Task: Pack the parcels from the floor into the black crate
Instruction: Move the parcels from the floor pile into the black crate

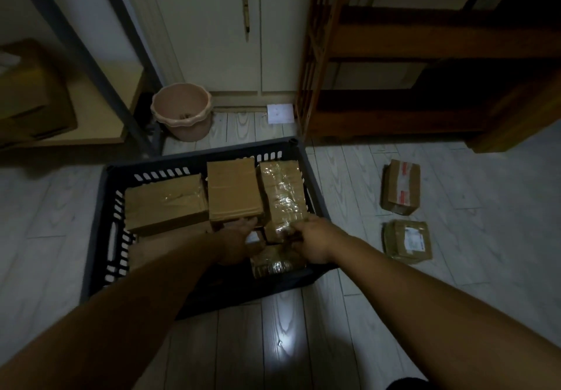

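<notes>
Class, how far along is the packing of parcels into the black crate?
Done: several parcels lie in the black crate. In hand: the right hand grips the taped parcel inside it, the left hand beside it at the plain parcel. Left: the red-taped parcel and the labelled parcel on the floor.

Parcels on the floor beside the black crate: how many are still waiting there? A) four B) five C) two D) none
C: only two lie on the floor right of the black crate, the far parcel with red-and-white tape and the near parcel with a white label.
</notes>
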Demonstrator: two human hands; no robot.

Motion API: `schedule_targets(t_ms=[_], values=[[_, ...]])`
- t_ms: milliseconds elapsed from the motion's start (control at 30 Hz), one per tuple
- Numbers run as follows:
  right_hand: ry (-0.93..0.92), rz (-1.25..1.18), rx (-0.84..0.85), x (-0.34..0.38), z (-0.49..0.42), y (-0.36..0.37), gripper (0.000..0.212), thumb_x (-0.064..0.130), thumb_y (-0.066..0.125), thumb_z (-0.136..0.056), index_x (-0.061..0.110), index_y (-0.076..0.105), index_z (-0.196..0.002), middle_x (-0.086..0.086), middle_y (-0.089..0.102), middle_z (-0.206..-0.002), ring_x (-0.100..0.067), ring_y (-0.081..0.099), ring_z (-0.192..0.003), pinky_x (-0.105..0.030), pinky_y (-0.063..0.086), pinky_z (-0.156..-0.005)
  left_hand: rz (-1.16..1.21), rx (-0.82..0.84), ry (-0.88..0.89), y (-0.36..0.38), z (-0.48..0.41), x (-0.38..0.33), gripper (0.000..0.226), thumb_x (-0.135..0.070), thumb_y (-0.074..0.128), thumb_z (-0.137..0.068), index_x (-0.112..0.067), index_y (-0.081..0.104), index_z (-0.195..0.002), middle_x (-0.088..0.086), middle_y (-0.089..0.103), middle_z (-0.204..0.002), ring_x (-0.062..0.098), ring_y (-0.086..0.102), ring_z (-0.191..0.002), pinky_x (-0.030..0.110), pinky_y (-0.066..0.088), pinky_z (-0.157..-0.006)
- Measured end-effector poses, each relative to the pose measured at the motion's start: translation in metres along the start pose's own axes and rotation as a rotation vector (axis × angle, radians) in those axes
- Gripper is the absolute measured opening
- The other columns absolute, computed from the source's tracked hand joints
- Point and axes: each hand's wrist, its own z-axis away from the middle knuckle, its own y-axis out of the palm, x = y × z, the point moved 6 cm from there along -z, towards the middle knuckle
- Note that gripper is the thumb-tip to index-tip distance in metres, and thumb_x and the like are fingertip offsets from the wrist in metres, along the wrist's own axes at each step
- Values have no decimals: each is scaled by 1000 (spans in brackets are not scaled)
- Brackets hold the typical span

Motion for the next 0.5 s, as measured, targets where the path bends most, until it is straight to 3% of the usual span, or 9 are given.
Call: schedule_targets(t_ms=[100, 200, 233, 300, 333, 433, 500], values=[[52, -56, -29, 3, 65, -56, 62, 44, 54, -91, 26, 33, -146, -12, 30, -148, -31, 32, -135, -39, 33, -110, 40, -55, -15, -57, 69, -37, 72, -50, 42, -94, -23, 6, -151, 7, 11, -159, 28, 14, -145, 41, 16, -119], [123, -57, -47, -1, 134, -118, 73, 49, 48, -94, 23, 14, -153, -14, 8, -159, -31, 10, -146, -38, 18, -118, 30, -91, -21, -105, 137, -79, 67, -41, 41, -97, -18, 9, -151, 7, 4, -160, 28, 6, -147, 36, 12, -119], [148, -56, -50, -4, 159, -139, 74, 50, 46, -95, 22, 10, -154, -14, 4, -160, -30, 7, -147, -38, 15, -119, 45, -103, -16, -119, 160, -95, 66, -36, 44, -97, -14, 13, -151, 7, 8, -159, 27, 9, -147, 26, 18, -118], [197, -49, -60, -9, 211, -179, 75, 50, 43, -96, 19, 7, -154, -14, 1, -161, -30, 6, -148, -37, 13, -119, 131, -114, -41, -143, 199, -123, 64, -28, 52, -95, -13, 21, -149, 8, 21, -157, 24, 22, -143, -3, 30, -96], [221, -50, -65, -13, 236, -198, 74, 50, 43, -96, 19, 8, -154, -14, 2, -161, -31, 8, -147, -38, 14, -118, 142, -128, -32, -156, 220, -140, 64, -25, 53, -94, -13, 21, -149, 8, 23, -156, 24, 25, -142, -3, 31, -94], [280, -84, -98, -28, 304, -249, 72, 49, 47, -94, 19, 17, -153, -14, 13, -159, -34, 20, -144, -41, 24, -117, 44, -189, 40, -194, 278, -192, 71, -31, 52, -95, -12, 11, -150, 11, 15, -157, 26, 19, -144, 29, 19, -117], [310, -112, -141, -40, 339, -275, 74, 48, 50, -92, 20, 19, -153, -15, 22, -156, -34, 29, -139, -39, 29, -114, -2, -182, 90, -210, 304, -218, 75, -41, 48, -94, -16, 7, -151, 7, 10, -158, 24, 15, -145, 34, 14, -119]])
